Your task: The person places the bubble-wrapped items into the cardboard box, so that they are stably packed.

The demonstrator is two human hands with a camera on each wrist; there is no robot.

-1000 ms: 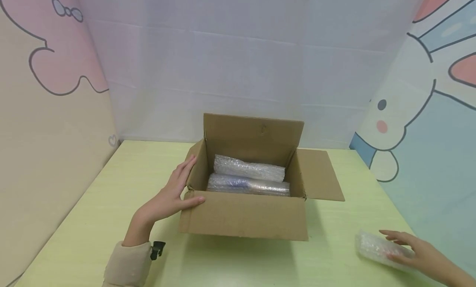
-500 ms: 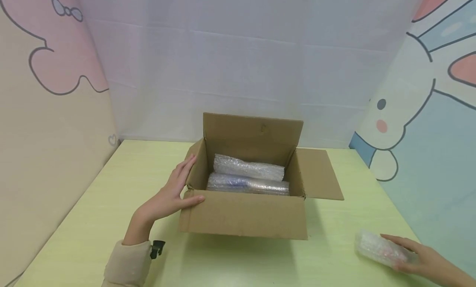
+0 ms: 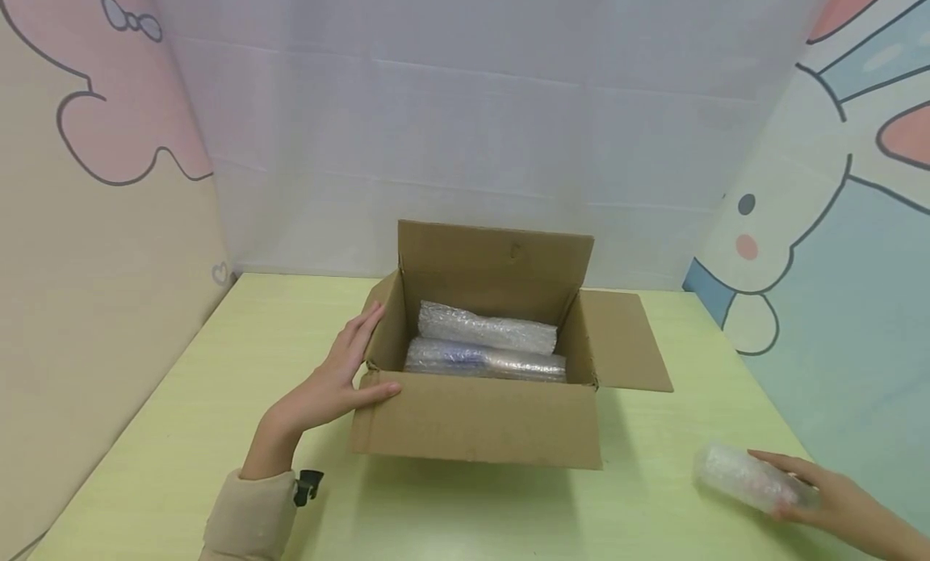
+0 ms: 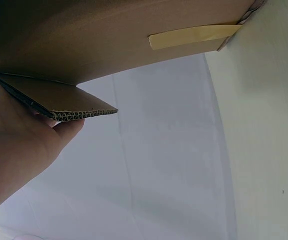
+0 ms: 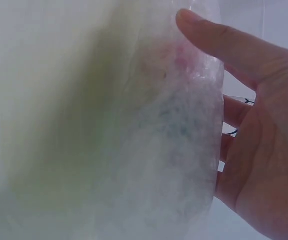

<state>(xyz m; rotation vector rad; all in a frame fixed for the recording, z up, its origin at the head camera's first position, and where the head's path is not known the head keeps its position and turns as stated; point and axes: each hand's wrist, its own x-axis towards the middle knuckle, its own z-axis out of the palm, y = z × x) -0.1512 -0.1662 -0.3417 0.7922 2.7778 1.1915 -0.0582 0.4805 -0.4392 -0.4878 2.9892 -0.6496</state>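
An open cardboard box (image 3: 475,420) stands mid-table with two bubble-wrapped packages lying inside, the rear one (image 3: 487,331) clear and the front one (image 3: 485,361) showing blue. My left hand (image 3: 327,387) rests on the box's near left corner, fingers extended along the left flap and thumb on the front flap. In the left wrist view that hand (image 4: 24,135) lies against a flap's cut edge. At the right, my right hand (image 3: 835,496) holds a bubble-wrapped roll (image 3: 748,476) by its near end. Pink and greenish patches show through the roll's wrap (image 5: 168,115); its contents are unclear.
The box's right flap (image 3: 626,343) sticks out sideways, and its back flap (image 3: 494,254) stands up. Pale yellow-green table (image 3: 291,319) surrounds the box. White cloth (image 3: 465,141) hangs behind, with cartoon-printed panels at both sides.
The fingers and thumb of my right hand have closed around the bubble-wrapped roll, which has shifted slightly upward in view. My left hand and the box have stayed put.
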